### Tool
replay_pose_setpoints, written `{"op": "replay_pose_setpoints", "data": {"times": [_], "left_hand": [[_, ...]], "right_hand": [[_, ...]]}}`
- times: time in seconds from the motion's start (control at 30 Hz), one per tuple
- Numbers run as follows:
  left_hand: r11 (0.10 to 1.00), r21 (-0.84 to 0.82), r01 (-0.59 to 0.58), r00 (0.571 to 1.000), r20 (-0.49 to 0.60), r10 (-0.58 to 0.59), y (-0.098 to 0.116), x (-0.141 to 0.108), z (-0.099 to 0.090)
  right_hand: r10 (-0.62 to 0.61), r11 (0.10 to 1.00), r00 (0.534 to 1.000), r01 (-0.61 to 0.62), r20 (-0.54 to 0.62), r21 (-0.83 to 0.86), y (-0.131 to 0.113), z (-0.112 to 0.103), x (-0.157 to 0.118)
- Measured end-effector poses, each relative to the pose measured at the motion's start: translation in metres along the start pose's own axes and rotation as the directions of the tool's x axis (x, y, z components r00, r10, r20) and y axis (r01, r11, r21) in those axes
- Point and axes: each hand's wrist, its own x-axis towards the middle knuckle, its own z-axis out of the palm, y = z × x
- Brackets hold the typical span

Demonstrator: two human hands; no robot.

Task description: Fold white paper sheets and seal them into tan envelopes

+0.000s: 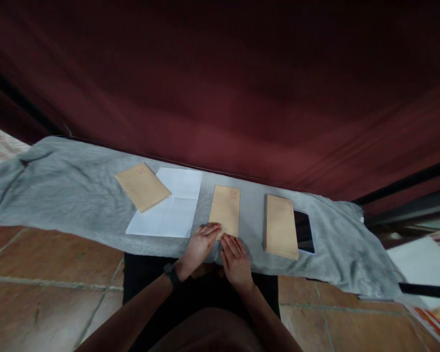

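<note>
A brown envelope with faint red print at its upper right lies flat in front of me on the grey cloth. My left hand rests with its fingertips on the envelope's lower left edge, fingers laid out flat. Beside it my right hand touches the lower edge with extended fingers. Both hands cover part of that near end. Neither hand is wrapped round anything.
White folded sheets lie to the left, partly under another brown envelope. On the right, a stack of brown envelopes overlaps a dark-screened phone. Grey cloth covers the narrow surface; a dark red curtain hangs behind.
</note>
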Motion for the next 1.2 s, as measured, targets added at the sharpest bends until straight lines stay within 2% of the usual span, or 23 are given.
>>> {"op": "replay_pose_setpoints", "data": {"times": [0.23,0.37,0.5,0.63,0.73,0.83,1.07,1.2], "left_hand": [[0.97,0.183,-0.161,0.987,0.042,0.156,0.01,-0.028,0.006],[0.953,0.258,-0.162,0.987,0.04,0.157,0.006,-0.04,0.003],[0.932,0.319,-0.171,0.985,0.043,0.166,0.0,-0.046,-0.005],[0.945,0.306,-0.114,0.993,0.064,0.099,0.009,-0.043,-0.001],[0.956,0.277,-0.098,0.992,0.103,0.072,0.022,-0.025,0.012],[0.965,0.241,-0.103,0.989,0.127,0.074,0.026,0.008,0.025],[0.973,0.227,-0.025,0.982,0.186,-0.018,0.003,0.099,0.045],[0.972,0.232,0.039,0.981,0.175,-0.081,0.002,0.132,0.05]], "right_hand": [[0.006,0.995,1.0,-0.009,-0.03,-0.095,0.003,0.0,-0.002],[-0.008,0.992,0.999,0.003,-0.039,-0.127,0.008,-0.002,-0.005],[0.029,0.992,0.998,-0.034,-0.047,-0.12,0.015,-0.008,-0.009],[0.07,0.991,0.996,-0.076,-0.053,-0.113,0.016,-0.011,-0.011],[0.081,0.989,0.994,-0.089,-0.071,-0.117,0.013,-0.01,-0.011],[0.066,0.99,0.995,-0.075,-0.078,-0.116,0.012,-0.008,-0.012],[0.102,0.986,0.994,-0.107,-0.048,-0.125,0.009,-0.015,-0.007],[0.107,0.986,0.992,-0.115,-0.069,-0.123,0.004,-0.018,0.002]]}}
